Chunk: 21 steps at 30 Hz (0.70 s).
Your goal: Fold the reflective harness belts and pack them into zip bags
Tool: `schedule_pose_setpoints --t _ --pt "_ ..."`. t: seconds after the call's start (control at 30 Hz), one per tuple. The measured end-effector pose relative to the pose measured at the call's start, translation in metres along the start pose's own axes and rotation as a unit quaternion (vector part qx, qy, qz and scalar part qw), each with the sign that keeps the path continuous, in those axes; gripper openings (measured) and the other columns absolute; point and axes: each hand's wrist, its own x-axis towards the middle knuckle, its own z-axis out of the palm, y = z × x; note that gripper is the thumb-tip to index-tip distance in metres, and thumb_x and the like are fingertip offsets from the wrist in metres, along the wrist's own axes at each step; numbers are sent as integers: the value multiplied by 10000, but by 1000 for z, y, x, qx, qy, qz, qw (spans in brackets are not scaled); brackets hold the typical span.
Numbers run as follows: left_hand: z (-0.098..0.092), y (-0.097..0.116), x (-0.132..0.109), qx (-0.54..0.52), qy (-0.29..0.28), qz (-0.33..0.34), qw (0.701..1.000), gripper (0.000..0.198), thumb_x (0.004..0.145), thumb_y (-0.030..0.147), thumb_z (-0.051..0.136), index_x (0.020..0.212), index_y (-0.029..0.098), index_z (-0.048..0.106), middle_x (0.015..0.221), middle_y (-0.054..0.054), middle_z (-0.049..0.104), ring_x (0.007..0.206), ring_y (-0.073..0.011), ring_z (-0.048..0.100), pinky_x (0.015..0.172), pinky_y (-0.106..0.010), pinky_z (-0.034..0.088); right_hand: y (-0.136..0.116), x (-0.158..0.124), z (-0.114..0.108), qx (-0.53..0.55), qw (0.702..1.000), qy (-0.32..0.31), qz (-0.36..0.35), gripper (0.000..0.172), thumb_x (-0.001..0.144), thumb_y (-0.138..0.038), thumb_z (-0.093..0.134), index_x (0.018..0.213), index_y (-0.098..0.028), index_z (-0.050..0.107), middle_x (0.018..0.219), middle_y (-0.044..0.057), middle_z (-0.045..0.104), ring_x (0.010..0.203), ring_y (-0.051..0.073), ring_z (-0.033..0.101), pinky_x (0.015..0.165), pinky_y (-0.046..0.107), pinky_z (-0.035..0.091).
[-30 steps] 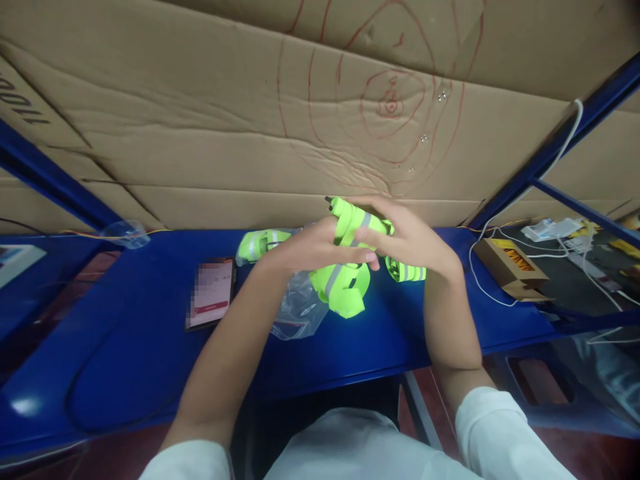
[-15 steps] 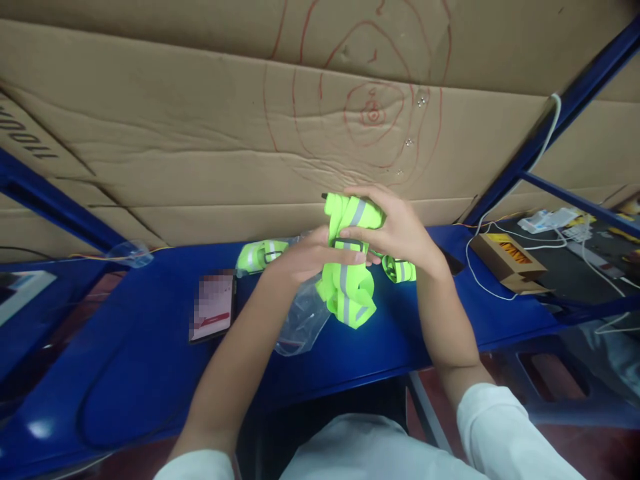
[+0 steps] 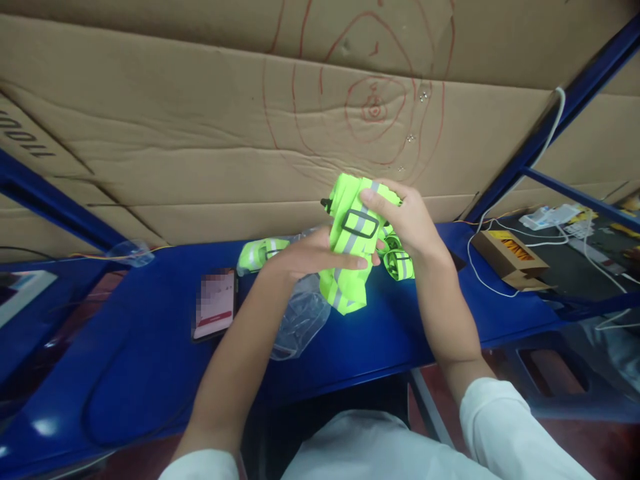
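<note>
Both my hands hold a neon yellow reflective strap (image 3: 345, 250) above the blue table. It is wound into a thick bundle with a grey stripe, and a black rectangular buckle (image 3: 360, 224) shows on its front. My left hand (image 3: 313, 253) grips the lower left, thumb across the strap. Around the upper right side my right hand (image 3: 407, 213) is closed, its thumb pressing on the front. A loose fold hangs below my left thumb. Behind my right wrist lie rolled neon straps (image 3: 399, 265). Another neon strap (image 3: 260, 254) sits left of my left hand, partly in clear plastic.
A clear plastic bag (image 3: 303, 317) lies on the blue table (image 3: 370, 347) beneath my left forearm. To its left is a phone (image 3: 216, 305). An open cardboard box (image 3: 510, 260) and white cables stand at the right. A cardboard wall (image 3: 200, 133) rises behind.
The strap bundle has risen slightly and turned, so its black buckle now faces me. My right thumb has moved up onto the front, and the hanging fold is shorter.
</note>
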Motion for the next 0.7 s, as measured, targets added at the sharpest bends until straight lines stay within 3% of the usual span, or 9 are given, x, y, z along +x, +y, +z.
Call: schedule_pose_setpoints --t 0.13,0.33,0.5,0.57,0.7 --pt "2 2 1 -1 7 0 1000 520 788 350 914 1235 155 733 1144 -117 798 1032 -252 760 861 -336 612 5 1 2 26 999 21 13 558 792 -781 778 887 -236 708 728 -9 639 536 112 512 434 252 413" --pt "8 -6 7 27 116 -7 993 449 738 379 949 1091 179 758 1056 -66 800 958 -228 748 864 -348 596 17 9 3 45 998 34 16 495 790 -684 840 883 -211 729 883 6 706 794 148 650 719 266 563" --pt "12 -16 19 61 187 10 980 579 718 446 954 1208 221 743 1192 -48 786 1091 -255 731 954 -365 582 22 14 5 49 998 47 9 518 756 -694 855 888 -209 730 883 4 699 816 149 643 760 273 556" --pt "9 -20 20 75 173 29 982 613 716 472 954 1229 216 739 1251 -63 774 1159 -266 716 1012 -366 563 22 13 5 20 998 55 -9 534 733 -701 868 898 -213 729 867 0 694 801 148 633 747 276 552" --pt "-7 -26 15 -14 52 14 998 784 734 770 823 1249 186 730 1274 -152 763 1136 -296 742 943 -374 595 20 11 4 -3 1000 29 1 539 780 -721 822 1060 -271 727 792 -13 678 673 159 604 588 291 524"
